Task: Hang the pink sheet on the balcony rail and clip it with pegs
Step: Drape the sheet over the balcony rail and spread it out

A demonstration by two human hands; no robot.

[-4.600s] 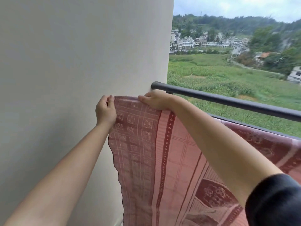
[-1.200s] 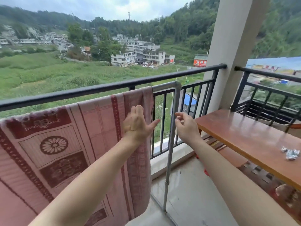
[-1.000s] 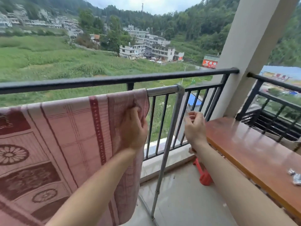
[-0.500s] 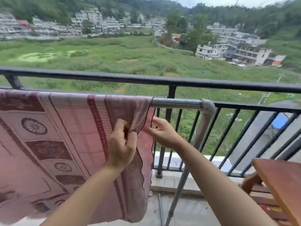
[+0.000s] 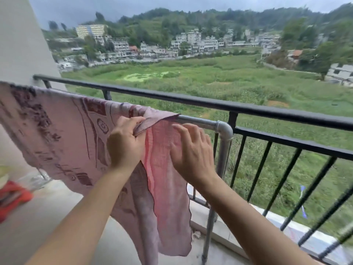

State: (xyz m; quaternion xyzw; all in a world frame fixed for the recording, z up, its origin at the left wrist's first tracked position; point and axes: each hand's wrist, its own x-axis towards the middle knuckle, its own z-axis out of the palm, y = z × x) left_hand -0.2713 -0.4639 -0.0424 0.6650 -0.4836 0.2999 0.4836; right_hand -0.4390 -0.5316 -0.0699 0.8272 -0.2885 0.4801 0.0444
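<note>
Centrally, pink patterned sheet (image 5: 57, 131) is pinched by left hand (image 5: 124, 146), likely for straightening along grey metal pipe (image 5: 200, 122). Right hand (image 5: 191, 153) is laid flat, fingers spread.

There is a single view, worn on the person's head, looking forward and a little down along both forearms. It faces outward over the black balcony rail (image 5: 248, 109) toward fields and houses. It sits close in: the left hand (image 5: 124, 144) and right hand (image 5: 191, 155) fill the middle, and the pink sheet (image 5: 57, 134) runs off the left edge.
</note>
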